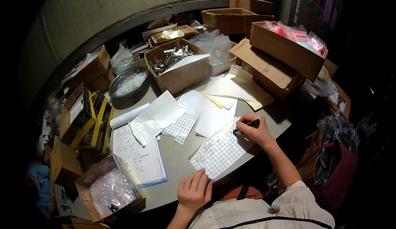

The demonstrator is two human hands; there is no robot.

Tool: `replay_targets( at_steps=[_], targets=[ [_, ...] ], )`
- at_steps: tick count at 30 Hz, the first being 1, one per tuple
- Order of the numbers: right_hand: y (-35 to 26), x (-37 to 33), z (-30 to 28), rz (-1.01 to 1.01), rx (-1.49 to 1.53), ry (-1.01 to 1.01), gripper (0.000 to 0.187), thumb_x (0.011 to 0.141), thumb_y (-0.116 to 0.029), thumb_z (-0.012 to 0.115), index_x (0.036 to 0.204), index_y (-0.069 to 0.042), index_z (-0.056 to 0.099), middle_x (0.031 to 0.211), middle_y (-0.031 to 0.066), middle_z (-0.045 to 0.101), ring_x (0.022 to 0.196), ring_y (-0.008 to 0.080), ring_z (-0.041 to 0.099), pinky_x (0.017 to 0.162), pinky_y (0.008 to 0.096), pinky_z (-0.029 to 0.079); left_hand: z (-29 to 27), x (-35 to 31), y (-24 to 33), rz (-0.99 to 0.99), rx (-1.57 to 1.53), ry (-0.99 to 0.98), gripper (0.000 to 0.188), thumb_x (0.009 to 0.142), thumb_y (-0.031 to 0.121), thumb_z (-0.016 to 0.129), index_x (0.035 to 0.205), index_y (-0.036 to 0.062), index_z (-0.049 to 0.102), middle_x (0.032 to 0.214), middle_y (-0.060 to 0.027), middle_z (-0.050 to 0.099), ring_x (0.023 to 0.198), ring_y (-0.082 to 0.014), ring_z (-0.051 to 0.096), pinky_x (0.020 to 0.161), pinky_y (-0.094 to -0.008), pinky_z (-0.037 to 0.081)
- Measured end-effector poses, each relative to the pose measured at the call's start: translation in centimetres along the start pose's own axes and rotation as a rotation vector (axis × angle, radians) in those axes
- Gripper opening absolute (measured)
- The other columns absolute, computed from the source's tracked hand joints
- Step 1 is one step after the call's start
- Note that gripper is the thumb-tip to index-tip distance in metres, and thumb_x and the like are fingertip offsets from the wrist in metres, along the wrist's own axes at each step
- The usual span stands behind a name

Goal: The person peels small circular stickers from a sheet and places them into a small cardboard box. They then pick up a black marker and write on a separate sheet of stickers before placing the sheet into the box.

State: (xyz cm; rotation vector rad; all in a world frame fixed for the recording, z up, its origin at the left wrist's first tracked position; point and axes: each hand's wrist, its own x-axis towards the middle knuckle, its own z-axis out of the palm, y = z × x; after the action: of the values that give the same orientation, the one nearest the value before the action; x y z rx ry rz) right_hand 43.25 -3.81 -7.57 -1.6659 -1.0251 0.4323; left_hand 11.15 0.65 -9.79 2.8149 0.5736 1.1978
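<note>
My right hand is closed around a black marker, its tip down at the upper right part of a sheet of round grey stickers. Large dark handwritten strokes run across that sheet. At the sheet's lower left corner rests my left hand, fingers curled and close together. A small dark thing shows beside its thumb; I cannot make out what it is. More dotted sticker sheets lie beyond, partly overlapping a plain white sheet.
Left of the sheets lies an open notebook on a blue clipboard. Around the table stand a box of metal clips, a bowl of clear small parts, a box of plastic bags and stacked cartons.
</note>
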Motion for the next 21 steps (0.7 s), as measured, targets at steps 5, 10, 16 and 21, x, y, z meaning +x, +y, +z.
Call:
replay_targets(
  at_steps=[5,10,16,21],
  targets=[
    [-0.3,0.1,0.4,-0.044,0.033,0.057,0.021,0.091,-0.016,0.072,0.084,0.004,0.073,0.067,-0.0011,0.066,0.063,0.0075,0.059,0.061,0.0241,0.045,0.2,-0.1,0.0,0.001,0.003,0.006,0.025,0.079,0.017,0.083,0.1,0.0054,0.074,0.111,-0.0079,0.077,0.097,-0.0256,0.073,0.081,-0.0353,0.053],
    [-0.3,0.2,-0.1,-0.056,0.001,0.02,0.021,0.089,-0.019,0.074,0.084,0.001,0.073,0.073,0.0035,0.07,0.067,0.0094,0.061,0.066,0.0281,0.049,0.1,0.1,0.0,-0.003,0.0,0.005,0.024,0.079,0.016,0.083,0.098,0.0054,0.074,0.111,-0.0079,0.077,0.097,-0.0255,0.073,0.081,-0.0352,0.053],
    [-0.2,-0.3,-0.3,-0.378,-0.221,0.09,0.015,0.09,-0.012,0.072,0.084,0.001,0.073,0.075,0.0023,0.069,0.075,0.0093,0.064,0.069,0.0284,0.054,0.2,0.0,0.0,-0.008,-0.017,0.038,0.023,0.079,0.016,0.083,0.097,0.0059,0.074,0.107,-0.0068,0.077,0.096,-0.0253,0.073,0.079,-0.0334,0.052],
    [-4.7,-4.6,2.6,0.028,0.203,-0.277,0.013,0.091,-0.009,0.074,0.097,0.002,0.073,0.093,0.0051,0.073,0.082,0.0107,0.067,0.074,0.0282,0.055,-0.3,0.3,0.1,-0.027,-0.029,0.055,0.024,0.076,0.016,0.085,0.096,0.007,0.075,0.098,-0.0045,0.073,0.092,-0.0248,0.071,0.074,-0.0342,0.051]
  ],
)
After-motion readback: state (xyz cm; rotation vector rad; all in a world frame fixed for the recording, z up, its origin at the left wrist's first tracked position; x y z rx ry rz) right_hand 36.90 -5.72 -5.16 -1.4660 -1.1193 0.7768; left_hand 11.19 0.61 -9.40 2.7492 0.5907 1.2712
